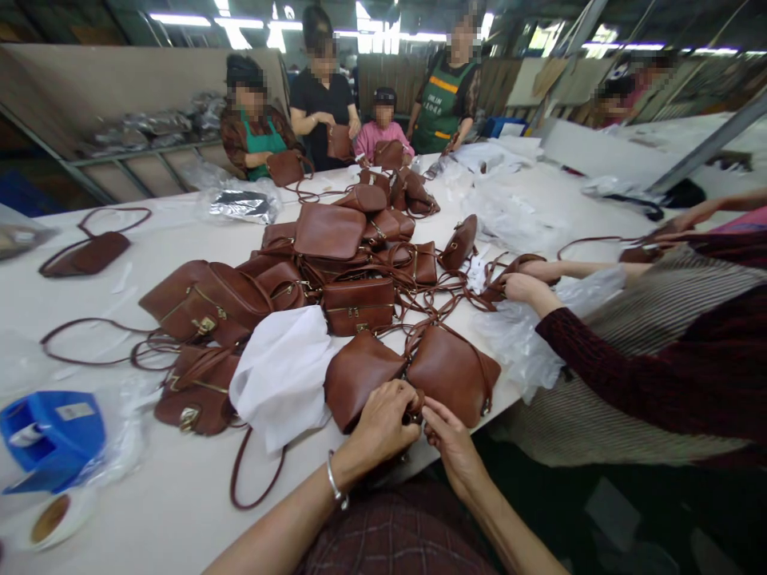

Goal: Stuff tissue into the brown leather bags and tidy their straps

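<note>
Close to my body at the table's front edge, my left hand [383,419] has its fingers curled round a small brown leather piece [415,406], perhaps a folded strap. My right hand [451,439] pinches at the same piece from the right, thumb and fingertips together. Two smooth brown leather bags, one on the left [359,375] and one on the right [451,369], lie just beyond my hands, meeting near my fingers. Left of them lies a crumpled white sheet [284,375], and past it a brown handbag with a metal clasp [200,391]. My fingers hide part of the held piece.
A large pile of brown leather bags [329,231] with tangled straps fills the table's middle. At left are a blue holder [57,435] and a white bowl [57,519]. A co-worker's hand [527,287] handles a bag at right, by clear plastic [509,343]. Several people stand or sit opposite.
</note>
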The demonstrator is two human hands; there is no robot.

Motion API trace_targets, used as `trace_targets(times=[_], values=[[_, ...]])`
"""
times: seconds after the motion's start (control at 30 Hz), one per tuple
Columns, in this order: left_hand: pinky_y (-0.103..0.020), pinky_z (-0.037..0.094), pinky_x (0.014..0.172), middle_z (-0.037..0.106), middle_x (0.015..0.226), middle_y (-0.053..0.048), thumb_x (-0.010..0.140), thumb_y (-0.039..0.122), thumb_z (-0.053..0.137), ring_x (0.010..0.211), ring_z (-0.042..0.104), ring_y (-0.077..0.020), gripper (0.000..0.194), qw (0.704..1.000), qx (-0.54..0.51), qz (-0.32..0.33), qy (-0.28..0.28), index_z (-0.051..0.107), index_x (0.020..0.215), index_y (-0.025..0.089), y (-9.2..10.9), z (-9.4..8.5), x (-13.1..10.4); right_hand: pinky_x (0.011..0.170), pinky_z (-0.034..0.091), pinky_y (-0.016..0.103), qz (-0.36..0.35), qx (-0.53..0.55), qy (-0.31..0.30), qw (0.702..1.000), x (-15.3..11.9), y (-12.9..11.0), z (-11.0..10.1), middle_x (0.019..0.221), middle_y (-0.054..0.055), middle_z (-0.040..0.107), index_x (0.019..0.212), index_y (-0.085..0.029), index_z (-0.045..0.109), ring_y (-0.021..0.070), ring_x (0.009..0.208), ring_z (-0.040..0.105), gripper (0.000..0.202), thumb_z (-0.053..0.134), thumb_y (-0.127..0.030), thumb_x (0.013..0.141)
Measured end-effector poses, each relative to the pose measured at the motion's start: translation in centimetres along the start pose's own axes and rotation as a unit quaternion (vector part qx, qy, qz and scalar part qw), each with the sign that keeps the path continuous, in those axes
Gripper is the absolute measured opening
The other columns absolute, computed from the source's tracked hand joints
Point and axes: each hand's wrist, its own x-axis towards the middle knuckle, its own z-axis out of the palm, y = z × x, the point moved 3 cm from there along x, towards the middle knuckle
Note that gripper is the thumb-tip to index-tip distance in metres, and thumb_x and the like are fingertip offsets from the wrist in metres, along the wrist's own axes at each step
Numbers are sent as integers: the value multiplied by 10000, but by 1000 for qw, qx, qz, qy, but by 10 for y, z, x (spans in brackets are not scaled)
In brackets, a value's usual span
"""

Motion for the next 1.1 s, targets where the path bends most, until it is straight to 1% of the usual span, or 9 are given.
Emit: trace_targets(times=[0.13, 0.3, 0.47, 0.57, 0.67, 0.77, 0.87, 1.0, 1.1], values=[[-285, 422, 834, 552, 983, -35, 650, 125, 600, 947, 516, -187, 221, 985, -168, -18, -36, 395, 657, 206, -18, 3, 4, 669, 462, 290, -42, -66, 10, 997, -9, 6, 7, 870, 41, 689, 1159, -195, 682, 174, 701, 554, 628, 795, -497, 621], [-299, 379, 936, 520, 1146, -42, 627, 148, 653, 1071, 495, -206, 215, 958, -278, -47, -53, 478, 745, 191, -32, -1, 1, 767, 502, 317, -98, -110, 34, 989, -11, 6, 11, 1055, 63, 660, 1147, -202, 695, 188, 777, 586, 579, 749, -526, 671], [-249, 376, 750, 440, 880, 23, 665, 160, 618, 837, 458, -146, 190, 965, -245, -83, -43, 457, 759, 197, -27, -5, -5, 740, 500, 314, -110, -157, 57, 980, -6, -2, 13, 951, 68, 665, 1017, -190, 749, 183, 720, 574, 483, 735, -527, 671], [-244, 354, 711, 404, 840, 35, 661, 161, 614, 799, 425, -137, 198, 964, -248, -82, -37, 447, 760, 196, -26, -5, -6, 728, 494, 316, -113, -164, 51, 979, -4, -8, 15, 926, 56, 658, 924, -190, 761, 173, 694, 570, 389, 743, -472, 656], [-247, 360, 714, 419, 847, 34, 670, 173, 616, 801, 430, -140, 202, 955, -280, -87, -38, 464, 801, 195, -27, -3, -8, 715, 480, 302, -92, -134, 35, 986, -6, -11, 15, 896, 35, 670, 917, -197, 759, 165, 694, 563, 354, 756, -413, 636], [-253, 377, 749, 451, 878, 29, 670, 154, 617, 835, 452, -147, 224, 956, -281, -73, -40, 487, 848, 196, -25, 0, -11, 643, 439, 266, -28, -86, 9, 996, -8, -13, 13, 792, 19, 687, 967, -184, 752, 147, 655, 529, 411, 770, -380, 607], [-260, 387, 796, 464, 880, 26, 707, 153, 611, 857, 463, -150, 181, 966, -253, -54, -21, 488, 832, 199, -23, 1, -13, 536, 353, 238, 20, -80, -13, 997, -8, -17, 13, 666, 3, 651, 1002, -167, 745, 120, 575, 466, 478, 771, -431, 604], [-275, 404, 846, 485, 869, 7, 825, 249, 551, 885, 485, -162, 85, 962, -268, -54, 7, 486, 804, 198, -25, 0, -12, 486, 295, 241, 14, -122, 1, 992, -5, -24, 17, 516, -26, 538, 955, -162, 756, 115, 510, 422, 499, 718, -559, 656], [-287, 412, 873, 511, 898, -15, 871, 297, 499, 916, 507, -174, 135, 959, -277, -56, -2, 502, 783, 195, -26, -1, -11, 476, 289, 236, 18, -121, 5, 992, -2, -23, 19, 524, -29, 566, 957, -163, 760, 97, 474, 404, 500, 741, -548, 640]])
